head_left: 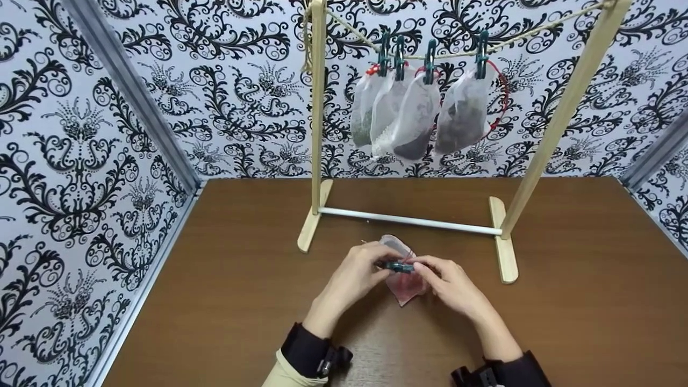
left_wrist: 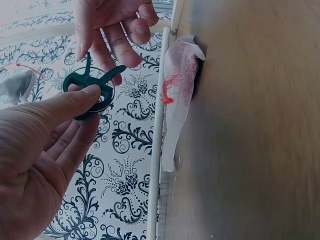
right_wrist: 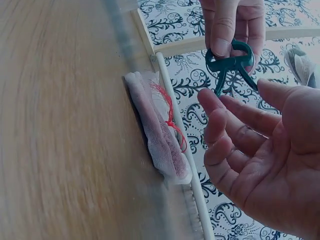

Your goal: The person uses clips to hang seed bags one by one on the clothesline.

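Observation:
A dark green spring clothespin (head_left: pixel 400 267) is held above the table between my two hands. My left hand (head_left: pixel 352 274) pinches its jaw end between thumb and fingers, the thumb lying across the clip in the left wrist view. From the other side, the thumb and index fingertips of my right hand (right_wrist: pixel 270 135) meet the tips of its two spread handles. The other right fingers are loosely bent. Below the hands, a white mesh pouch (left_wrist: pixel 180 85) with reddish contents lies on the table. Its red drawstring (right_wrist: pixel 170 117) trails over the mesh.
Behind the hands stands a wooden rack with a left post (head_left: pixel 317 107), a right post (head_left: pixel 564 123) and a white crossbar (head_left: pixel 411 220). From its rope (head_left: pixel 548 24) hang several filled mesh pouches (head_left: pixel 462 118), held by green clothespins (head_left: pixel 482 56). Patterned walls (head_left: pixel 80 161) enclose the brown table (head_left: pixel 231 301).

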`<state>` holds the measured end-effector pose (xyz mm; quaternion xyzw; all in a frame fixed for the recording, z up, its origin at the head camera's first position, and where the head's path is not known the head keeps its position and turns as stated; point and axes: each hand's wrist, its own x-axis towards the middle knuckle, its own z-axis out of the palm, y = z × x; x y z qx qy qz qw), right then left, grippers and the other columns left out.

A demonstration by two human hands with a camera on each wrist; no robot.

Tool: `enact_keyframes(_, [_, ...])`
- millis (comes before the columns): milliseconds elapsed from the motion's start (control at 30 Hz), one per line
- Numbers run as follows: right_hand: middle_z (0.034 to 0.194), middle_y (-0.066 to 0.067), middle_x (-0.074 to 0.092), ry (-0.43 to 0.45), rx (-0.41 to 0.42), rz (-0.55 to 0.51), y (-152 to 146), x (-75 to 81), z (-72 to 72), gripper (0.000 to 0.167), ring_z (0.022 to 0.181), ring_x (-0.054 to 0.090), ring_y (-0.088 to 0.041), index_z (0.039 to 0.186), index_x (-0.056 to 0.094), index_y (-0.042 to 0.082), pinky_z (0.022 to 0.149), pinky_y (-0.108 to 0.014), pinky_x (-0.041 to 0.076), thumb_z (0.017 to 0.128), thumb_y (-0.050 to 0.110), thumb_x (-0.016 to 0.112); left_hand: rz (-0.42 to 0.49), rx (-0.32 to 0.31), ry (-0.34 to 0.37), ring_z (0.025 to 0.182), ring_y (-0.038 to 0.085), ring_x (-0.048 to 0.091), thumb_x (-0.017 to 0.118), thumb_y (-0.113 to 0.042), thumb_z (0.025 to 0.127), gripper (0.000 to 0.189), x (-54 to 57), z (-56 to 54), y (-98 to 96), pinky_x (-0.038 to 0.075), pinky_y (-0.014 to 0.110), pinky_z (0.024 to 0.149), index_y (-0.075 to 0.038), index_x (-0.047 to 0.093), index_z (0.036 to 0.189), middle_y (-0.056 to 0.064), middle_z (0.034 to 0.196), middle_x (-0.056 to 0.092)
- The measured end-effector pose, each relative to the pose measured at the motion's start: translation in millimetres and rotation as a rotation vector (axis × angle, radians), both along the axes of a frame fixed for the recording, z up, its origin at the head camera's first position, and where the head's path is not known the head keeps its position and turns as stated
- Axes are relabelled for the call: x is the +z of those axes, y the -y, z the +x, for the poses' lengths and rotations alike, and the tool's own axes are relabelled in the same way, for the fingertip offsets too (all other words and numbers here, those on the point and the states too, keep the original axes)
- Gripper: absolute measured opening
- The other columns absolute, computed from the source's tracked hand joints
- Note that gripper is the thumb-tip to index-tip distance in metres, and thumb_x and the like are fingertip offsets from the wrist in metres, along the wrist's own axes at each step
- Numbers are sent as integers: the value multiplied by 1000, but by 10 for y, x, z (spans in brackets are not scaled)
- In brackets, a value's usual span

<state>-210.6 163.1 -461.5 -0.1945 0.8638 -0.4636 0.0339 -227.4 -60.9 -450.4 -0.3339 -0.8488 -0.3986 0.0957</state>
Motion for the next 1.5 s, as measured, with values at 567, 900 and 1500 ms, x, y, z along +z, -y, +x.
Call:
enact_keyframes(567, [85, -7, 66, 308, 9, -245, -82, -33, -13, 40, 66, 61, -14, 126, 59, -10, 58, -26, 52, 102, 22, 56, -23, -30, -8, 92, 14, 72, 73, 4, 84, 28, -20, 23, -30, 57, 17, 82, -7, 73, 110, 6, 105, 73])
enact_keyframes(900, [76, -3, 63, 347, 39, -194, -128, -51, -8, 40, 61, 58, -9, 122, 62, -9, 58, -23, 50, 99, 23, 62, -101, 0, -19, 95, 15, 70, 71, 8, 81, 33, -33, 38, -62, 56, 19, 85, -9, 73, 110, 5, 103, 74])
enact_keyframes(1500, [79, 0, 65, 357, -162, -233, -276, 58, -51, 39, 66, 58, -9, 121, 62, -8, 60, -23, 50, 101, 25, 59, -405, 216, 353, 148, 46, 30, 70, -35, 92, 59, -210, 44, 100, 30, 58, 120, -12, 52, 143, 32, 157, 32])
